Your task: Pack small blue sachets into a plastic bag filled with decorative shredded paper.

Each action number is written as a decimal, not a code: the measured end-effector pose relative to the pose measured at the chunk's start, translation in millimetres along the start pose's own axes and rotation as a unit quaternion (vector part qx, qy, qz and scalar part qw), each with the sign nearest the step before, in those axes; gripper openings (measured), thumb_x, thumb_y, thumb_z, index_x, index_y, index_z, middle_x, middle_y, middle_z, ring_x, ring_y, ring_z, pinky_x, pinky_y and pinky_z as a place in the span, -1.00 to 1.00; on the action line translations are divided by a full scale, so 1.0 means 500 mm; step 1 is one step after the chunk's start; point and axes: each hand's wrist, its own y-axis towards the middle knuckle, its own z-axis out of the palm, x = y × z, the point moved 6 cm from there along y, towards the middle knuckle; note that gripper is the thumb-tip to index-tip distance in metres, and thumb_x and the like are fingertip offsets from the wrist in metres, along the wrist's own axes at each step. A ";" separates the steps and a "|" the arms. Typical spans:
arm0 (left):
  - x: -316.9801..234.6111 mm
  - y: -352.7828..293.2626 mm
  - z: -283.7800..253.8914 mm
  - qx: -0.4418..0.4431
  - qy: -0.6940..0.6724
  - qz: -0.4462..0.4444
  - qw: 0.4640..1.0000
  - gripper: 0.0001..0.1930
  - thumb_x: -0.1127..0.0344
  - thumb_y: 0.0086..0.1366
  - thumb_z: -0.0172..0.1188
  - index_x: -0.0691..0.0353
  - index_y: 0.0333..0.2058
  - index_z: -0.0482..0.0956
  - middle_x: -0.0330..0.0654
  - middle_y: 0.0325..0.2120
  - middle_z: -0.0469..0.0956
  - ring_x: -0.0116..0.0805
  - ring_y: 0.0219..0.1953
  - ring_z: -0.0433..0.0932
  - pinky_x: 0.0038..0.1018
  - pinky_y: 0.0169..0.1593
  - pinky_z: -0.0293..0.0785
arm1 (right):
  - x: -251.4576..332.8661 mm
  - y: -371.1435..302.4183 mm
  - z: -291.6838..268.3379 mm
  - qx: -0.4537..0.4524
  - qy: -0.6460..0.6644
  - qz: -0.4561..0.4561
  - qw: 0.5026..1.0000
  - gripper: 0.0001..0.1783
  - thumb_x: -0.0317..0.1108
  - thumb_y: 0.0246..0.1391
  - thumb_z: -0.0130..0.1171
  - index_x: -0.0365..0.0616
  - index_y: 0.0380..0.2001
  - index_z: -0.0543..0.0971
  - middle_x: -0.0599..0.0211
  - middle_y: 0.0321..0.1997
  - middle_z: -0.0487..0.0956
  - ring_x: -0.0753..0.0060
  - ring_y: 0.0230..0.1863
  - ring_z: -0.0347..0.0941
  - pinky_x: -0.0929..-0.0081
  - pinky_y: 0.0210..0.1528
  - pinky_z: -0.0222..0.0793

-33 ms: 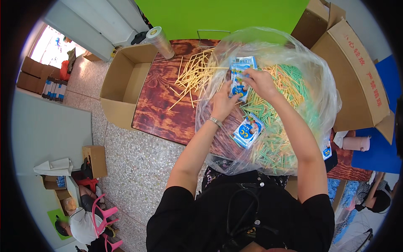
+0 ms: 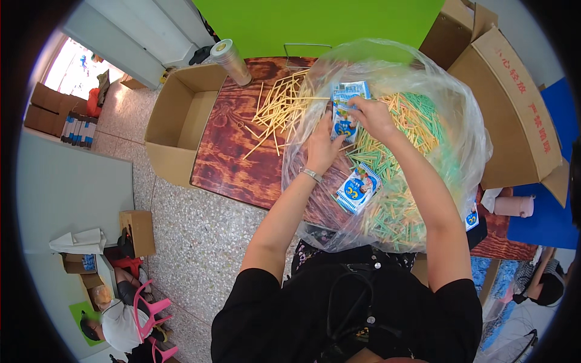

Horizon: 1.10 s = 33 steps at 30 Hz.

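Observation:
Over a big clear plastic bag (image 2: 469,130) my two hands hold a small blue-and-white packet (image 2: 345,126). My left hand (image 2: 322,147), with a watch or bracelet at its wrist, grips the packet's left side, its fingers partly hidden. On the upper right edge, my right hand (image 2: 373,118) pinches it between thumb and fingers. A similar packet (image 2: 351,89) lies just beyond. Nearer to me another packet (image 2: 358,189) rests on the sticks. Thin green, yellow and orange sticks (image 2: 414,121) fill much of the bag, with dull pinkish-brown ones (image 2: 324,202) at its left side.
Loose yellow sticks (image 2: 281,106) lie on the reddish wooden table (image 2: 224,145). An open carton (image 2: 166,112) adjoins the table's left end, near a stack of clear cups or lids (image 2: 233,63). At right stand a large carton (image 2: 508,115) and a pink bottle (image 2: 514,206). A seated person (image 2: 121,323) is lower left.
The packet between my hands has turned slightly, and my fingers have shifted a little on it. The other packets and the bag look the same.

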 end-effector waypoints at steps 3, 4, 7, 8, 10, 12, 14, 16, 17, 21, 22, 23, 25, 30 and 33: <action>-0.049 -0.013 -0.002 -0.107 0.195 0.194 0.956 -0.49 0.45 0.04 0.31 0.12 0.03 0.48 -0.14 -0.21 0.55 -0.15 -0.14 0.53 -0.30 -0.07 0.48 | -0.011 0.014 0.011 -0.070 -0.104 -0.068 0.990 -0.80 -0.30 0.12 0.14 -0.09 -0.20 0.53 0.16 -0.31 0.61 0.01 -0.23 0.55 0.18 -0.27 0.46; -0.036 -0.003 0.019 -0.050 0.227 0.207 0.950 -0.54 0.44 0.04 0.29 0.11 -0.01 0.52 -0.15 -0.18 0.54 -0.13 -0.11 0.51 -0.30 -0.05 0.47 | -0.021 0.004 0.010 -0.070 -0.104 -0.061 0.990 -0.80 -0.30 0.12 0.14 -0.09 -0.20 0.53 0.16 -0.31 0.61 0.01 -0.23 0.55 0.18 -0.27 0.46; 0.023 -0.003 0.029 -0.003 0.274 0.198 0.941 -0.67 0.38 0.07 0.26 0.09 -0.12 0.60 -0.21 -0.16 0.54 -0.17 -0.12 0.50 -0.33 -0.06 0.47 | 0.049 -0.052 -0.010 -0.029 -0.126 -0.028 0.991 -0.79 -0.25 0.07 0.18 -0.06 -0.24 0.54 0.12 -0.30 0.53 -0.02 -0.28 0.52 0.11 -0.27 0.45; 0.022 -0.002 0.027 -0.004 0.274 0.204 0.940 -0.67 0.37 0.07 0.26 0.09 -0.12 0.60 -0.20 -0.16 0.55 -0.16 -0.12 0.50 -0.33 -0.06 0.47 | 0.043 -0.089 0.007 0.065 -0.150 -0.019 0.986 -0.79 -0.22 0.04 0.21 -0.08 -0.29 0.55 0.14 -0.28 0.53 0.01 -0.27 0.52 0.13 -0.27 0.46; 0.017 -0.002 0.027 -0.003 0.273 0.213 0.938 -0.66 0.36 0.07 0.26 0.09 -0.11 0.60 -0.19 -0.15 0.55 -0.16 -0.12 0.50 -0.32 -0.04 0.46 | 0.044 -0.165 0.034 0.159 -0.172 -0.006 0.972 -0.78 -0.20 0.02 0.23 -0.09 -0.34 0.56 0.16 -0.25 0.53 0.05 -0.25 0.52 0.15 -0.28 0.46; 0.006 -0.006 0.029 -0.006 0.267 0.219 0.938 -0.66 0.36 0.07 0.26 0.11 -0.11 0.60 -0.19 -0.16 0.56 -0.16 -0.12 0.50 -0.31 -0.05 0.46 | 0.037 -0.224 0.057 0.153 -0.243 0.025 0.958 -0.77 -0.17 -0.05 0.27 -0.09 -0.46 0.56 0.23 -0.31 0.54 0.12 -0.22 0.52 0.21 -0.28 0.47; -0.011 -0.015 0.026 -0.011 0.265 0.225 0.938 -0.67 0.36 0.07 0.27 0.12 -0.12 0.60 -0.19 -0.17 0.56 -0.16 -0.12 0.49 -0.31 -0.05 0.45 | 0.027 -0.240 0.066 0.127 -0.215 0.028 0.968 -0.78 -0.18 -0.08 0.28 -0.09 -0.48 0.55 0.27 -0.33 0.53 0.15 -0.20 0.51 0.21 -0.28 0.47; -0.041 -0.043 0.013 -0.040 0.234 0.246 0.940 -0.74 0.32 0.08 0.28 0.16 -0.20 0.61 -0.19 -0.27 0.56 -0.15 -0.16 0.48 -0.32 -0.14 0.48 | 0.017 -0.251 0.061 0.101 -0.186 0.030 0.977 -0.79 -0.20 -0.10 0.28 -0.08 -0.49 0.55 0.31 -0.34 0.53 0.18 -0.18 0.50 0.22 -0.28 0.47; -0.055 -0.062 0.008 -0.037 0.234 0.249 0.939 -0.74 0.32 0.08 0.28 0.16 -0.20 0.61 -0.19 -0.27 0.56 -0.15 -0.16 0.48 -0.32 -0.14 0.48 | 0.019 -0.256 0.054 0.083 -0.196 -0.004 0.977 -0.81 -0.22 -0.11 0.28 -0.08 -0.49 0.55 0.31 -0.35 0.53 0.18 -0.19 0.49 0.23 -0.29 0.47; -0.093 -0.139 0.017 0.079 0.131 0.197 0.968 -0.80 0.29 0.10 0.31 0.22 -0.31 0.62 -0.13 -0.44 0.55 -0.14 -0.31 0.52 -0.31 -0.22 0.44 | 0.057 -0.261 -0.007 0.054 -0.217 -0.066 0.972 -0.87 -0.30 -0.10 0.27 -0.06 -0.50 0.53 0.32 -0.37 0.50 0.22 -0.19 0.45 0.27 -0.33 0.44; -0.098 -0.150 0.022 0.095 0.108 0.189 0.971 -0.81 0.26 0.09 0.32 0.22 -0.36 0.62 -0.13 -0.49 0.54 -0.13 -0.32 0.51 -0.30 -0.26 0.45 | 0.059 -0.260 -0.019 0.052 -0.217 -0.065 0.973 -0.87 -0.30 -0.10 0.27 -0.06 -0.50 0.53 0.32 -0.37 0.50 0.22 -0.19 0.45 0.27 -0.33 0.44; -0.097 -0.154 0.027 0.093 0.128 0.202 0.966 -0.81 0.27 0.11 0.32 0.26 -0.39 0.60 -0.14 -0.51 0.56 -0.19 -0.43 0.52 -0.34 -0.35 0.44 | 0.064 -0.257 -0.039 0.021 -0.142 -0.069 0.987 -0.89 -0.31 -0.06 0.24 -0.07 -0.47 0.54 0.29 -0.38 0.52 0.22 -0.21 0.47 0.29 -0.32 0.44; -0.072 -0.153 0.036 0.125 0.057 0.111 0.984 -0.82 0.28 0.13 0.31 0.28 -0.40 0.59 -0.13 -0.53 0.55 -0.24 -0.49 0.52 -0.37 -0.38 0.44 | 0.072 -0.251 -0.071 -0.014 -0.070 -0.072 0.995 -0.90 -0.32 -0.01 0.21 -0.07 -0.45 0.54 0.26 -0.40 0.53 0.23 -0.23 0.49 0.31 -0.31 0.45; -0.077 -0.147 0.068 0.205 -0.236 -0.037 0.949 -0.81 0.32 0.26 0.22 0.36 -0.30 0.60 -0.25 -0.49 0.63 -0.60 -0.47 0.53 -0.57 -0.41 0.45 | 0.061 -0.240 -0.079 0.053 0.126 0.005 0.991 -0.83 -0.31 0.03 0.23 -0.18 -0.39 0.54 0.14 -0.47 0.55 0.07 -0.45 0.52 0.30 -0.41 0.37; -0.097 -0.145 0.080 0.261 -0.222 -0.080 0.936 -0.81 0.34 0.27 0.23 0.38 -0.27 0.61 -0.28 -0.46 0.63 -0.68 -0.44 0.51 -0.62 -0.41 0.44 | 0.076 -0.241 -0.106 0.024 0.111 -0.022 0.993 -0.86 -0.36 0.03 0.22 -0.19 -0.36 0.55 0.14 -0.45 0.56 0.08 -0.42 0.53 0.29 -0.39 0.38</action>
